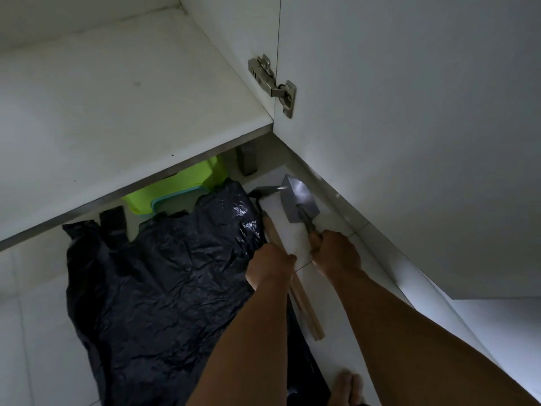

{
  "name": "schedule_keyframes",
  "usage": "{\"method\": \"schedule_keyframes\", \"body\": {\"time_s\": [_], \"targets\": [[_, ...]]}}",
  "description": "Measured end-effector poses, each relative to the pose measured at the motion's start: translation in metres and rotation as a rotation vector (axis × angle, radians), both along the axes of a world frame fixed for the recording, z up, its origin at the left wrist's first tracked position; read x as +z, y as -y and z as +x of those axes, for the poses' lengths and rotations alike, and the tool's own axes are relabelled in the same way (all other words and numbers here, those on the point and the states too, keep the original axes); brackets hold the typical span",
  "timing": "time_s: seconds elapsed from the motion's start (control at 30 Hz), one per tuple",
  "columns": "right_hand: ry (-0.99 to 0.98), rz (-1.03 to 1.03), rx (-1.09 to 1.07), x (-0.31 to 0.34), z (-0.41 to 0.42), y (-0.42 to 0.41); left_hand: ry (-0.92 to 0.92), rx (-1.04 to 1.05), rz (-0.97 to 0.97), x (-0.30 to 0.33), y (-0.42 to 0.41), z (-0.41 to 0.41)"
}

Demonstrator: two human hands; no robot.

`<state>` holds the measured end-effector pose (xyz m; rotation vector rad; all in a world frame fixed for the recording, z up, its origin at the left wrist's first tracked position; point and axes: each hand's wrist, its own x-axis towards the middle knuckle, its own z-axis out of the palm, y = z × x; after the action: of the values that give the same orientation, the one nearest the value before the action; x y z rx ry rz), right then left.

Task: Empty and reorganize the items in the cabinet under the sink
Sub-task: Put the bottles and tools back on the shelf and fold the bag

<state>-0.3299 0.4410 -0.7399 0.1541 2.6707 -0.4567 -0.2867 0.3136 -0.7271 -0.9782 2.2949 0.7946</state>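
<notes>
Here the small garden trowel (pixel 297 202) is lying low over the white tiled floor (pixel 38 332), just in front of the open cabinet door (pixel 409 142), its grey metal blade pointing toward the cabinet and catching a streak of light. The right hand (pixel 336 250) is gripping its short wooden handle, fingers curled round it. Just beside it to the left, a hoe-like tool (pixel 281 250) with a long pale wooden handle and a dark metal head is being held by the left hand (pixel 272 265), whose fingers are wrapping the shaft partway along; the butt end is sticking out behind the wrist. This seems to be the emptying stage: both tools are being set down on, or lifted from, the floor outside the cabinet, and which of the two cannot be told. The next move is probably calling for both tools to lie flat and parallel, clear of the door's swing and of the bare foot (pixel 347 388) near the bottom edge. Farther left, a crumpled black plastic bag (pixel 164 273) is spreading across the tiles, touching the long handle. Behind it a lime-green plastic container (pixel 187 183) is sitting partly under the cabinet shelf (pixel 117 98). A metal hinge (pixel 273 83) is showing on the door.
</notes>
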Motion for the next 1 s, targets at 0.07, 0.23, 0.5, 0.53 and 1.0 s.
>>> {"method": "schedule_keyframes", "body": {"time_s": [0.07,0.23,0.5,0.53,1.0], "targets": [[0.019,0.019,0.018,0.009,-0.002,0.001,-0.017,0.053,0.024,0.000,0.000,0.002],[0.063,0.026,0.060,0.044,0.004,0.007,-0.079,0.173,0.143,0.007,-0.002,0.014],[0.099,0.052,0.104,0.114,0.056,0.021,-0.112,0.290,0.403,0.044,-0.001,0.048],[0.105,0.047,0.111,0.128,0.065,0.024,-0.126,0.298,0.427,0.051,0.002,0.054],[-0.112,0.091,0.216,0.314,0.133,0.070,-0.468,0.349,0.379,0.226,0.088,0.117]]}}
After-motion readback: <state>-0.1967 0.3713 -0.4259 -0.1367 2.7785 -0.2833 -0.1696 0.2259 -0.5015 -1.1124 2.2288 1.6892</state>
